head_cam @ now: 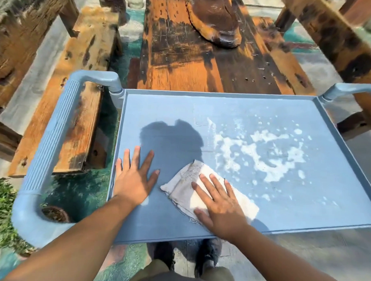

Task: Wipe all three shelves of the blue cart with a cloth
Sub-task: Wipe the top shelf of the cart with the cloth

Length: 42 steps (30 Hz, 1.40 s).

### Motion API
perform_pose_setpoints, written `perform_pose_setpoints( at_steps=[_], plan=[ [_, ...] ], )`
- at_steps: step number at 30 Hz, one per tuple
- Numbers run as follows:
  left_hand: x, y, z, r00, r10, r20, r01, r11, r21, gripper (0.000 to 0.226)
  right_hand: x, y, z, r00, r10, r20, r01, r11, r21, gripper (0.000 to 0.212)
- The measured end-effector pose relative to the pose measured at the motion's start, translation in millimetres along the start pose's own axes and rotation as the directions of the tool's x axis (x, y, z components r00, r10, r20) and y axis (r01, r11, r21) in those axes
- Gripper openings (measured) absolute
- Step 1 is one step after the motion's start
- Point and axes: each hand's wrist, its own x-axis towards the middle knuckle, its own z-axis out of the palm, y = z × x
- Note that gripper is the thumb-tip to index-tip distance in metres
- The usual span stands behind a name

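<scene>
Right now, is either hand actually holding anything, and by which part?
Nothing is gripped. The right hand presses flat on the middle of the white cloth, fingers spread; the left hand lies bare on the top shelf.

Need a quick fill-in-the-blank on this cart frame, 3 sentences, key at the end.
1. The right hand presses flat on the white ______.
2. The left hand lies flat on the bare top shelf, holding ______.
3. The white splatter lies to the ______ of the cloth.

Missing words: cloth; nothing; right
</scene>
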Motion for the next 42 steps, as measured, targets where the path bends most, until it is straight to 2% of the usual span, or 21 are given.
perform_pose_setpoints(
  at_steps=[4,7,10,12,14,16,19,24,28,32,36,39,42],
  plan=[
    [2,1,3,1.000,-0.017,0.003,0.017,0.999,0.039,0.068,-6,38,-12,0.983,-0.174,0.066,0.176,0.984,-0.026,0.069],
    [1,4,1,0.999,-0.035,-0.024,0.036,0.999,0.038,0.070,-4,49,-15,0.964,-0.262,0.054,0.263,0.964,-0.021,0.071],
    [-1,28,4,0.980,-0.193,-0.043,0.193,0.981,-0.018,0.060,-4,58,-13,0.937,-0.346,0.052,0.345,0.938,0.010,0.070],
    [4,54,2,0.948,-0.316,-0.027,0.310,0.942,-0.128,0.054,-4,70,-13,0.902,-0.427,0.062,0.427,0.904,0.006,0.068],
    [11,78,1,0.963,-0.264,-0.050,0.250,0.950,-0.187,0.050,-8,85,-13,0.854,-0.520,0.032,0.521,0.853,-0.030,0.064],
    [14,88,5,0.988,-0.141,-0.065,0.131,0.982,-0.135,0.051,-8,92,-10,0.798,-0.603,-0.018,0.602,0.798,-0.040,0.061],
    [15,84,13,0.988,-0.154,-0.017,0.153,0.987,-0.045,0.059,6,82,-7,0.757,-0.653,0.024,0.654,0.756,-0.029,0.063],
    [18,83,17,0.982,-0.190,0.007,0.191,0.981,-0.028,0.060,55,89,-16,0.801,-0.592,0.095,0.597,0.802,-0.035,0.063],
    [17,81,15,0.981,-0.192,0.035,0.193,0.981,-0.038,0.058,114,102,-35,0.850,-0.526,0.029,0.527,0.849,-0.044,0.061],
    [18,82,18,0.986,-0.166,0.024,0.166,0.986,-0.005,0.063,162,100,-41,0.909,-0.409,0.078,0.416,0.904,-0.104,0.066],
    [19,77,21,0.999,0.000,-0.043,0.003,0.998,0.064,0.067,206,87,-47,0.986,-0.169,0.016,0.169,0.985,-0.042,0.068],
    [22,71,20,0.986,0.165,-0.022,-0.162,0.982,0.100,0.065,246,87,-53,0.999,-0.014,0.053,0.015,0.999,-0.030,0.069],
    [26,67,16,0.965,0.261,0.026,-0.262,0.957,0.124,0.066,282,91,-60,0.993,0.078,0.088,-0.073,0.995,-0.060,0.071]
  ],
)
